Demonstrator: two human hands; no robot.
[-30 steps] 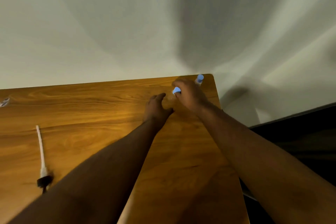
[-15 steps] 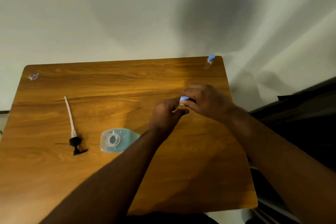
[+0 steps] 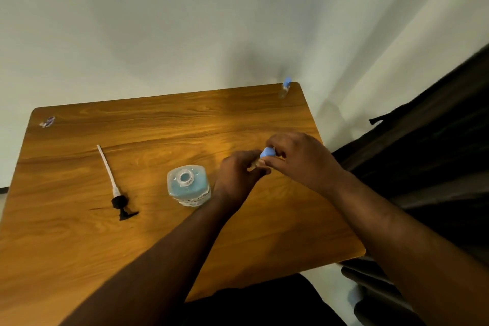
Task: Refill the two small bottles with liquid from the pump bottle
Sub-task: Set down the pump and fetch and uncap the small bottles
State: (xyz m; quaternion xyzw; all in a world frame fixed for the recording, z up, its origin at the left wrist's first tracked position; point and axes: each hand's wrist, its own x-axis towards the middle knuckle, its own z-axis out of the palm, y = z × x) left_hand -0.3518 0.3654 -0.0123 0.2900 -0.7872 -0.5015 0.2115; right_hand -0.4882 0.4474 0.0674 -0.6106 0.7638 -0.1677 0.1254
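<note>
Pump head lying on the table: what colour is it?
Black pump head, with a white tube; head view.

The surface (image 3: 79, 233) looks like wood or wood-grain laminate, orange-brown, smooth, with a soft sheen under the light. The pump bottle (image 3: 188, 186) is clear glossy plastic showing pale blue liquid through its walls, with a ribbed, whitish translucent neck, while the pump head (image 3: 120, 202) lying apart from it is matt black plastic on a smooth white plastic tube. The far small bottle (image 3: 284, 88) looks like clear plastic with an opaque light blue cap, and the wall (image 3: 158, 21) behind is plain and matt.
</note>
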